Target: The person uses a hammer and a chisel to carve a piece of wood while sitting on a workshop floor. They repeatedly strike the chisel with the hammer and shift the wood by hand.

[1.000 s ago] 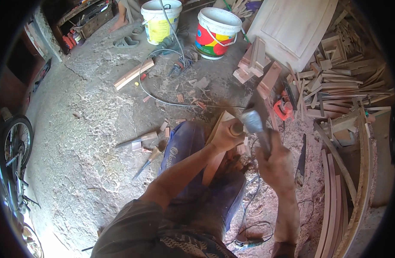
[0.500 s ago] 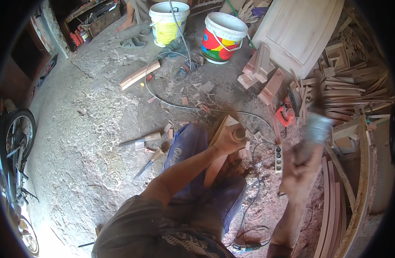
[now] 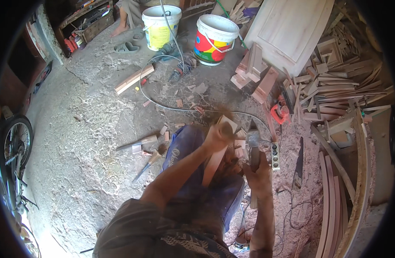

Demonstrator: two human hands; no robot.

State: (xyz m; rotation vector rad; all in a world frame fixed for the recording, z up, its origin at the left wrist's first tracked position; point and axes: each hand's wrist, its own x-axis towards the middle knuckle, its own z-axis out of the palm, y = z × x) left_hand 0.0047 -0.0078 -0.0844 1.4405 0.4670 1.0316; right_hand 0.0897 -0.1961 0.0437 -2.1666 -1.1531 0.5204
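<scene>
My left hand (image 3: 214, 140) is wrapped round a chisel, its round handle butt (image 3: 226, 129) facing up; the blade is hidden below the fist. Under it, a length of wood (image 3: 214, 167) lies between my legs, its pale far end showing past the hand. My right hand (image 3: 259, 175) grips a hammer by its handle, and the grey metal hammer head (image 3: 253, 138) is up, to the right of the chisel and apart from it. Left of my knee, two more tools with long blades (image 3: 138, 143) and wooden handles lie on the floor, one a chisel (image 3: 148, 165).
A handsaw (image 3: 298, 165), a socket strip (image 3: 275, 156) and a red power tool (image 3: 280, 112) lie on the right. Cables cross the floor. Two buckets (image 3: 215, 41) stand ahead, near a wooden panel (image 3: 288, 32) and offcuts (image 3: 335, 92). At far left is a motorcycle wheel (image 3: 17, 139).
My right hand has swung the hammer inward and left, from out on the right to beside the chisel. The left hand keeps its grip. The view has shifted slightly.
</scene>
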